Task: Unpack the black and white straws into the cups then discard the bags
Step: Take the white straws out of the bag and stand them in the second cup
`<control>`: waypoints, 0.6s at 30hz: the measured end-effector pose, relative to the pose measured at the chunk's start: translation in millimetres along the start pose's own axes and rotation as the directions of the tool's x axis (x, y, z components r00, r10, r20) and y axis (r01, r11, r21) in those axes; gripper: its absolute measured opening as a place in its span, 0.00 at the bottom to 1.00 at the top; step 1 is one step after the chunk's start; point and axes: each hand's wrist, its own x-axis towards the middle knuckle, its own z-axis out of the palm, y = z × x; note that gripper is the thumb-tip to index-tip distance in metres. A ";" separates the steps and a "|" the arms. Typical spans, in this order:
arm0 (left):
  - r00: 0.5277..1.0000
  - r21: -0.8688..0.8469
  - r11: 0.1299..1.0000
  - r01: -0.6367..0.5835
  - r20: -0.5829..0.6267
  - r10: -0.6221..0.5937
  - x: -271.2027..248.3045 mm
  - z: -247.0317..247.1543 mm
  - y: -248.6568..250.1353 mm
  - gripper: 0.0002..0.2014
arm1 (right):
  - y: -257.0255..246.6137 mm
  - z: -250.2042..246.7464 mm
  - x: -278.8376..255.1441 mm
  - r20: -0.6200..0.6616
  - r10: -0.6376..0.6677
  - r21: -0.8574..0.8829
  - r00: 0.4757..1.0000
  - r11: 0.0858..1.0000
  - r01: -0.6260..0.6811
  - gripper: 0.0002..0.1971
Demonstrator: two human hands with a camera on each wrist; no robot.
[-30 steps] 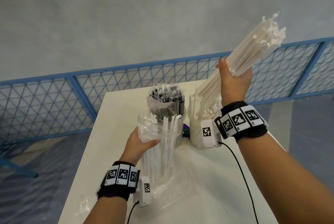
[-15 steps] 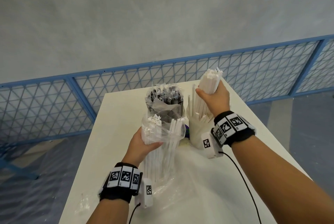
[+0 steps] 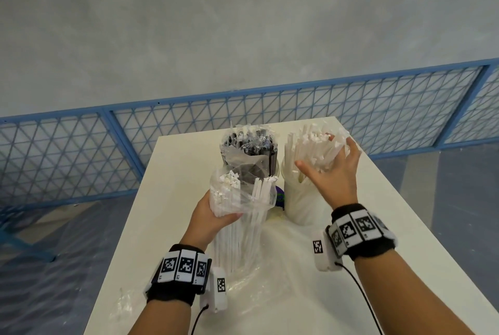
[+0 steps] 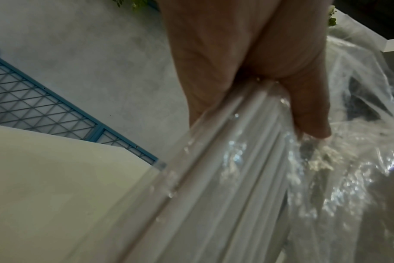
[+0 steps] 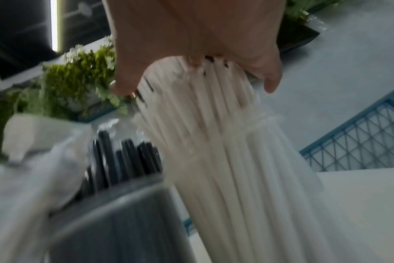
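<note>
With the right hand (image 3: 333,172) spread loose over the white straws (image 3: 314,145) fanning from the white cup (image 3: 299,205) right of centre, a careless withdrawal could tip them onto the counter (image 3: 378,226), while the left hand's (image 3: 209,219) grip squeezing the straw bag (image 3: 243,199) at centre may let it sag.

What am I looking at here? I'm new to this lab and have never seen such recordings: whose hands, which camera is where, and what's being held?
No machine: a person works bare-handed, wearing tagged wristbands. The wide picture comes from a head camera; the two close-ups come from cameras on each wrist. On the white table stand a cup of black straws and a white cup with white straws. The left hand grips a clear bag holding more white straws. The right hand, fingers spread, rests on the straws in the white cup.
</note>
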 end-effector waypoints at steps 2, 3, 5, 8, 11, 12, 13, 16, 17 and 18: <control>1.000 0.002 1.000 0.006 0.004 -0.006 0.3 0.1 -1.4 0.40 | 4.7 6.9 -6.1 -0.039 -0.025 -0.009 0.999 1.000 0.025 0.52; 1.000 0.001 1.000 0.010 0.005 -0.010 0.4 0.3 -1.8 0.40 | 4.6 9.3 -6.3 -0.057 -0.024 0.008 0.998 1.000 0.025 0.52; 1.000 -0.003 1.000 0.015 0.003 -0.015 0.3 0.3 -2.4 0.39 | 2.5 12.5 -2.7 -0.070 -0.042 0.056 0.997 0.997 0.046 0.49; 1.000 -0.001 1.000 0.011 0.005 -0.011 0.9 -0.1 -3.2 0.38 | 0.3 16.8 3.7 -0.038 -0.089 0.093 0.995 0.991 0.093 0.44; 1.000 -0.007 1.000 0.007 0.016 -0.007 0.1 1.3 -1.6 0.31 | 1.2 19.3 1.7 -0.029 -0.114 0.104 0.993 0.988 0.116 0.44; 1.000 -0.011 1.000 0.002 0.019 -0.002 -0.2 1.6 -0.7 0.29 | 1.7 19.7 -0.2 -0.024 -0.118 0.094 0.993 0.988 0.120 0.43; 1.000 -0.014 1.000 -0.003 0.019 0.003 0.0 1.6 -0.8 0.28 | 2.7 20.4 -1.7 -0.023 -0.128 0.073 0.992 0.989 0.129 0.41; 1.000 -0.015 1.000 -0.015 0.020 0.015 1.5 0.9 -2.7 0.31 | 1.4 21.3 0.2 -0.009 -0.150 -0.037 0.989 0.988 0.150 0.26; 1.000 -0.015 1.000 -0.017 0.023 0.017 1.9 1.1 -3.2 0.33 | 0.0 21.0 2.9 0.006 -0.145 -0.056 0.989 0.988 0.145 0.22; 0.999 -0.016 1.000 -0.019 0.028 0.019 2.1 1.4 -3.6 0.35 | -1.6 20.3 6.5 0.016 -0.135 -0.062 0.991 0.989 0.135 0.20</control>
